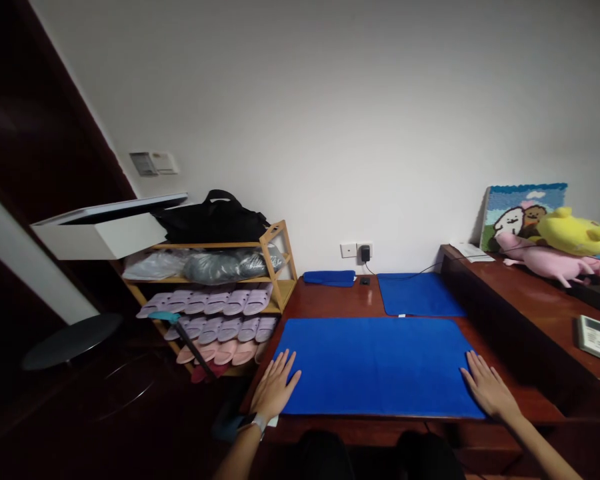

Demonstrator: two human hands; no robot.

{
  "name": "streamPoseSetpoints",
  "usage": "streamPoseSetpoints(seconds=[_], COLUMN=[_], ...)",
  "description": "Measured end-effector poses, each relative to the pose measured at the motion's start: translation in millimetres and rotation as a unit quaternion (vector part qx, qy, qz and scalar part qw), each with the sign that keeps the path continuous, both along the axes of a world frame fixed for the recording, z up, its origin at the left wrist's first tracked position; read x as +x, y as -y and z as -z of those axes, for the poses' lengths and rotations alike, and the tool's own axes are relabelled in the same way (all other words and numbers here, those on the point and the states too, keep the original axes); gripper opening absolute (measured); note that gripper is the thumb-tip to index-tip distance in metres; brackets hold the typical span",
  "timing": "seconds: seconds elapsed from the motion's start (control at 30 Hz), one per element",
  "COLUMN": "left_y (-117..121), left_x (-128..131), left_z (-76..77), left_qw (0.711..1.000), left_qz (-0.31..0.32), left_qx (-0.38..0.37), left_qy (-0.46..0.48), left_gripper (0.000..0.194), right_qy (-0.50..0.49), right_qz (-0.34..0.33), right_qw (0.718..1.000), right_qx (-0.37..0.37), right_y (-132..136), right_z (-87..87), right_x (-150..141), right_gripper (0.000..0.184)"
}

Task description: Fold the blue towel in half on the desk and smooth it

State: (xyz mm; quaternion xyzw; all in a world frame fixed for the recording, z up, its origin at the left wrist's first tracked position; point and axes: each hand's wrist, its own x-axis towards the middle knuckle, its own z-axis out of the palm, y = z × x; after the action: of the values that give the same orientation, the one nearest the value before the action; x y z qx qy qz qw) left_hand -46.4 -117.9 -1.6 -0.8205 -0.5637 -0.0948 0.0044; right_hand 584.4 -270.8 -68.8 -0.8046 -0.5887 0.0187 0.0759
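A large rectangular bright-blue cloth (pixel 375 367) lies flat on a glossy reddish-brown wooden table (pixel 330 303), spread between 2 bare hands. The left hand (pixel 275 387) rests palm down at the cloth's left edge, fingers spread and flat, touching the fabric; a pale-banded wristwatch (pixel 253 421) sits on that wrist, its dial unreadable from this angle. The right hand (pixel 490 387) rests palm down at the right edge, fingers straight and slightly spread, its fingertips on the border of the cloth.

Just beyond the far edge lies a smaller flat blue cloth (pixel 420 293), with a little white label (pixel 402 315) at its near edge, any print on it too small to read. To its left, against the wall, is a narrow folded blue cloth (pixel 329 278). Above, a black plug-in adapter (pixel 365 253) sits in 1 of 2 white wall plates.

On the raised reddish-brown ledge at the right are a white handheld device with a grey display (pixel 597 339), its button markings too small to make out, a white paper sheet (pixel 470 252) with illegible print, a yellow plush toy (pixel 575 232), a pink plush toy (pixel 545 260) and a tufted picture of 2 cartoon animals (pixel 525 207). At the left, a light wooden rack (pixel 275 293) bears rows of lilac and pink slippers, with a black fabric bag (pixel 215 220) on top
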Motion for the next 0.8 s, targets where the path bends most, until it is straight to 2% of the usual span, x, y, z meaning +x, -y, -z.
streamPoseSetpoints(seconds=[0.1, 0.17, 0.23, 0.43, 0.53, 0.6, 0.67, 0.73, 0.8], left_y=[1.7, 2.9, 4.0, 4.5, 3.0, 1.4, -0.4, -2.2, -3.6], left_x=[0.6, 1.2, 1.7, 1.3, 0.3, -0.5, -1.4, -2.2, -2.9], left_z=[0.6, 0.3, 0.1, 3.0, 5.8, 7.7, 9.7, 11.6, 13.3], left_qw=[1.000, 1.000, 1.000, 1.000, 0.999, 0.999, 0.999, 0.999, 0.999], left_qz=[-0.001, -0.003, -0.006, -0.013, -0.016, -0.016, -0.012, -0.009, -0.007], left_qx=[0.002, 0.003, 0.007, 0.025, 0.029, 0.034, 0.041, 0.045, 0.046], left_qy=[0.007, 0.009, 0.011, 0.008, 0.005, 0.004, 0.003, 0.004, 0.008], left_gripper=[0.066, 0.067, 0.068, 0.068, 0.068, 0.068, 0.067, 0.066, 0.066], right_qy=[0.010, 0.017, 0.013, -0.067, -0.091, -0.095, -0.091, -0.087, -0.077], right_qz=[0.018, 0.017, -0.013, -0.187, -0.229, -0.230, -0.216, -0.187, -0.142], right_qw=[0.999, 1.000, 1.000, 0.980, 0.969, 0.968, 0.972, 0.978, 0.986], right_qx=[-0.025, -0.013, 0.014, 0.002, -0.017, -0.030, -0.034, -0.038, -0.045], right_y=[-4.1, -13.8, -29.5, -91.4, -114.0, -121.7, -122.6, -117.2, -107.1], right_z=[-9.3, -21.6, -37.7, -86.4, -96.2, -95.3, -89.7, -81.1, -70.8], right_x=[-10.0, -36.4, -81.7, -263.7, -318.8, -329.0, -317.8, -287.2, -240.5], right_gripper=[0.078, 0.078, 0.079, 0.075, 0.076, 0.078, 0.080, 0.081, 0.082])
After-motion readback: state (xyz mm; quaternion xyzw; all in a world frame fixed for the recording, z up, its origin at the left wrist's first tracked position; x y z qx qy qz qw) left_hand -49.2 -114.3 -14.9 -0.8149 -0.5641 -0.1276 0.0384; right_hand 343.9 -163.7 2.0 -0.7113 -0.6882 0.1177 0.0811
